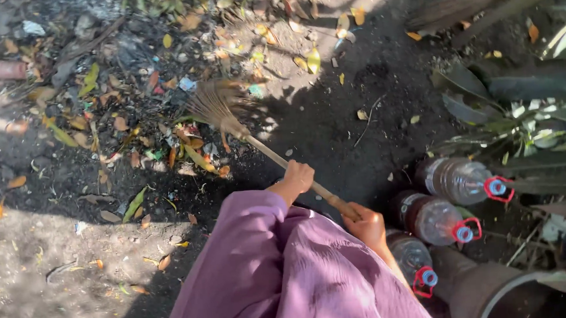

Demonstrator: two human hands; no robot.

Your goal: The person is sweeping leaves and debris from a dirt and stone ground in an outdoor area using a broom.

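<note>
Ground [38, 281]: bare packed soil, part sunlit, part in shadow.

Fallen leaves [133, 131]: a scatter of yellow, orange and brown leaves mixed with small litter scraps, lying up and to the left of the grip.

Plastic bottles: three clear bottles lie side by side just right of the grip, necks pointing right, each with a red ring and blue cap. Upper bottle [455, 179], middle bottle [431, 219], lower bottle [411, 257].

Brown pipe [480, 284]: below and right of the grip, touching the lower bottle.

Broad green leaves [526, 117]: plant foliage well to the right.

Purple garment [289, 275]: directly below the grip.
</note>
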